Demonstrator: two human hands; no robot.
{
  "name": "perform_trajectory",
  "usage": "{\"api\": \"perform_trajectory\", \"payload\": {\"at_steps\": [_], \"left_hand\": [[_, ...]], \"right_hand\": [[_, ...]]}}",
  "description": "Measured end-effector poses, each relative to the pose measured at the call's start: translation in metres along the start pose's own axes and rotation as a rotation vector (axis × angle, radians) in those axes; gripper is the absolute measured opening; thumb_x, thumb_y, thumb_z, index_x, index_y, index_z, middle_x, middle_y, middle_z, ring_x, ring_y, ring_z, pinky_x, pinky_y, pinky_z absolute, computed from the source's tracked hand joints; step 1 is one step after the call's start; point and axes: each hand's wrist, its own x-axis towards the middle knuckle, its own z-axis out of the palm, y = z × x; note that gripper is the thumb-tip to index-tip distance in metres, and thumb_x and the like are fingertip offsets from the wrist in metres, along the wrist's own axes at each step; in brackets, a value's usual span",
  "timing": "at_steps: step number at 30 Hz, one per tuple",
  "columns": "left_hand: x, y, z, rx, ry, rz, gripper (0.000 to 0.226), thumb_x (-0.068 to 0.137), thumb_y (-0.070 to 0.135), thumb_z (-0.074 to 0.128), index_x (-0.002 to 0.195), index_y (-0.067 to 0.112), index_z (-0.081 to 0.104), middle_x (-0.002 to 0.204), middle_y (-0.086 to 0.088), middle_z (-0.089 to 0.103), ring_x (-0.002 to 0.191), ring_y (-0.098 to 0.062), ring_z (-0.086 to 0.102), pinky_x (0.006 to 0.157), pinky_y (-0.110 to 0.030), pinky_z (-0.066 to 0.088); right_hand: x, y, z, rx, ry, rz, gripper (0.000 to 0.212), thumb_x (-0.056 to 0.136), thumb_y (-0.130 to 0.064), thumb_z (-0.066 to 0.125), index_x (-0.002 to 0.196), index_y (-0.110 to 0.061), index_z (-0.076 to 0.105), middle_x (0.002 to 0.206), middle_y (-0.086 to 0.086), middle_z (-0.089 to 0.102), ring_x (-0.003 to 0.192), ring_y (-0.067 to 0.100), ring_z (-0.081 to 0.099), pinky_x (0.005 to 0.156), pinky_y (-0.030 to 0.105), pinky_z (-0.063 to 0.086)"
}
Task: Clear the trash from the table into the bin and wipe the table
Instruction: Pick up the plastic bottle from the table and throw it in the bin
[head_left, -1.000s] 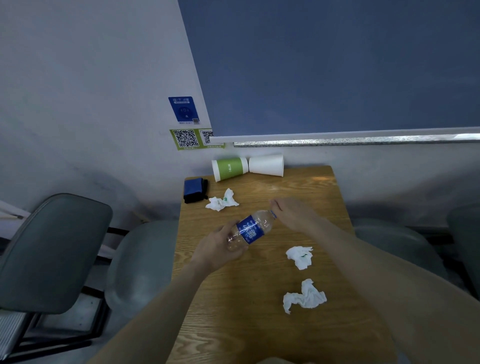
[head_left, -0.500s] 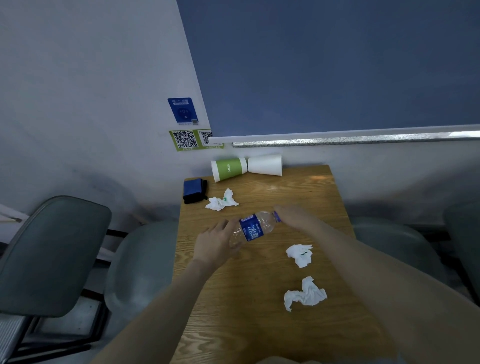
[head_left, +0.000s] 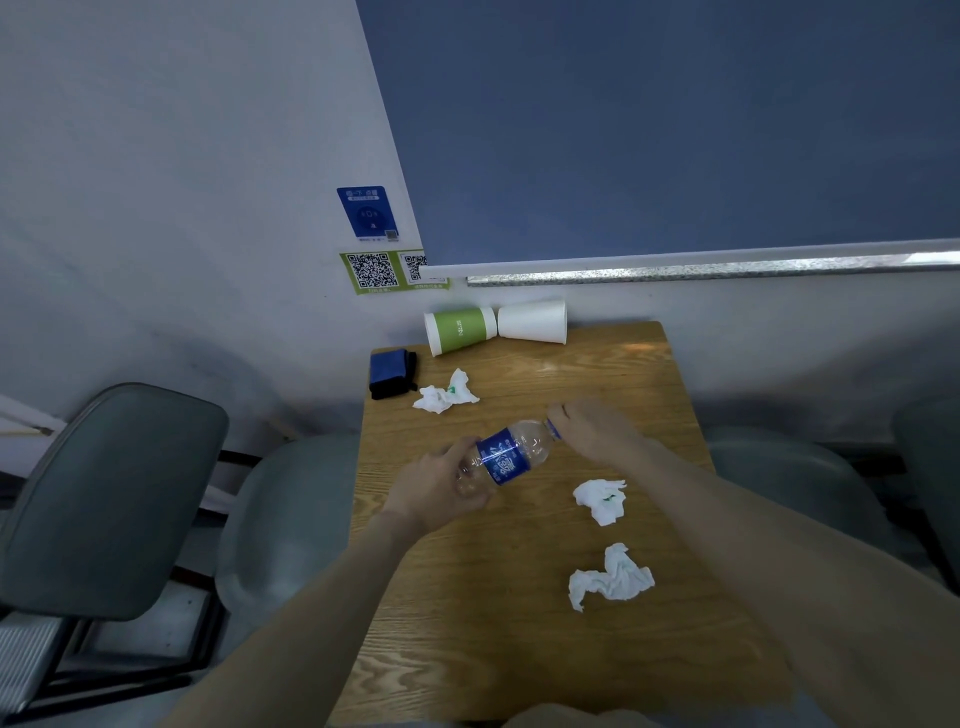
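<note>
Near the middle of the wooden table (head_left: 519, 649), a clear plastic water bottle (head_left: 506, 456) with a blue label lies tilted. The left hand (head_left: 441, 486) has its grip curled round the bottle's base; the right hand (head_left: 597, 434) pinches its cap end. Crumpled tissues lie at 11 o'clock (head_left: 445, 396), 3 o'clock (head_left: 601, 499) and 5 o'clock (head_left: 610, 579) of the bottle. At 12 o'clock, a green paper cup (head_left: 460, 329) and a white paper cup (head_left: 535, 321) lie tipped, rims apart, bases touching.

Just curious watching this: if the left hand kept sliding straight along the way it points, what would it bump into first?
Probably the right hand. The left hand grips the base of the bottle and points along it toward the cap end, which the right hand holds. Beyond that lies bare table, though depth is hard to judge.
</note>
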Motion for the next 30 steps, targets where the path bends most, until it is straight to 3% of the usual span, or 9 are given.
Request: {"api": "perform_trajectory", "payload": {"at_steps": [5,10,12,14,20,23,26,28,30], "left_hand": [[0.002,0.000,0.001,0.225,0.050,0.053,0.077,0.080,0.065,0.063,0.145,0.035,0.032,0.116,0.012,0.061,0.089,-0.010,0.065,0.064,-0.025,0.051],[0.002,-0.006,-0.001,-0.012,-0.018,-0.024,0.081,0.076,0.070,0.064,0.144,0.039,0.032,0.115,0.014,0.062,0.093,-0.006,0.061,0.075,-0.026,0.052],[0.003,-0.005,-0.002,-0.064,-0.033,-0.022,0.082,0.074,0.072,0.063,0.143,0.041,0.032,0.114,0.013,0.064,0.092,-0.004,0.059,0.076,-0.024,0.051],[0.004,-0.003,-0.003,-0.049,-0.025,-0.012,0.082,0.074,0.071,0.064,0.143,0.042,0.031,0.114,0.013,0.064,0.089,-0.003,0.059,0.072,-0.022,0.049],[0.009,0.003,0.004,0.240,0.125,0.040,0.075,0.081,0.062,0.065,0.142,0.032,0.033,0.120,0.008,0.060,0.093,-0.013,0.066,0.066,-0.029,0.055],[0.010,0.001,0.006,0.332,0.170,0.083,0.072,0.081,0.057,0.069,0.140,0.030,0.037,0.121,0.004,0.061,0.104,-0.017,0.065,0.079,-0.033,0.057],[0.011,-0.004,0.007,0.413,0.154,0.127,0.074,0.080,0.050,0.075,0.140,0.028,0.038,0.122,0.000,0.060,0.113,-0.021,0.060,0.093,-0.039,0.053],[0.012,-0.006,0.006,0.433,0.139,0.124,0.074,0.080,0.049,0.074,0.140,0.029,0.037,0.122,0.000,0.059,0.115,-0.021,0.059,0.095,-0.040,0.051],[0.015,-0.007,0.004,0.394,0.110,0.083,0.071,0.082,0.053,0.070,0.140,0.031,0.036,0.123,0.003,0.060,0.115,-0.019,0.059,0.093,-0.038,0.052]], "right_hand": [[-0.001,0.000,0.006,0.181,-0.182,0.068,0.051,0.106,-0.038,0.019,0.068,-0.019,0.047,0.068,0.001,0.046,0.065,0.016,0.043,0.065,0.033,0.036],[-0.011,-0.001,0.008,0.078,0.095,-0.120,0.061,0.104,-0.052,0.016,0.069,-0.022,0.056,0.061,-0.002,0.053,0.054,0.012,0.049,0.059,0.032,0.044],[-0.013,-0.002,0.006,-0.033,0.161,-0.189,0.057,0.105,-0.047,0.017,0.071,-0.021,0.055,0.059,-0.002,0.053,0.053,0.014,0.050,0.054,0.034,0.046],[-0.009,-0.001,0.004,-0.073,0.162,-0.187,0.048,0.104,-0.038,0.024,0.071,-0.019,0.053,0.060,-0.001,0.051,0.054,0.016,0.048,0.050,0.034,0.039],[-0.002,-0.006,0.000,0.154,0.026,0.020,0.045,0.100,-0.038,0.025,0.065,-0.020,0.046,0.060,-0.003,0.041,0.054,0.014,0.035,0.053,0.030,0.031],[-0.001,-0.007,-0.001,0.304,-0.179,0.217,0.036,0.100,-0.034,0.032,0.072,-0.017,0.046,0.071,0.001,0.048,0.059,0.015,0.040,0.057,0.030,0.042],[-0.004,-0.008,-0.006,0.385,-0.445,0.499,0.029,0.090,-0.031,0.043,0.065,-0.017,0.048,0.052,-0.004,0.045,0.039,0.008,0.033,0.040,0.017,0.025],[-0.004,-0.008,-0.004,0.429,-0.458,0.540,0.033,0.091,-0.033,0.042,0.062,-0.018,0.047,0.044,-0.007,0.040,0.034,0.006,0.030,0.038,0.016,0.021],[-0.002,-0.010,0.004,0.494,-0.300,0.445,0.039,0.099,-0.035,0.036,0.067,-0.017,0.049,0.049,-0.004,0.046,0.040,0.009,0.039,0.041,0.018,0.029]]}}
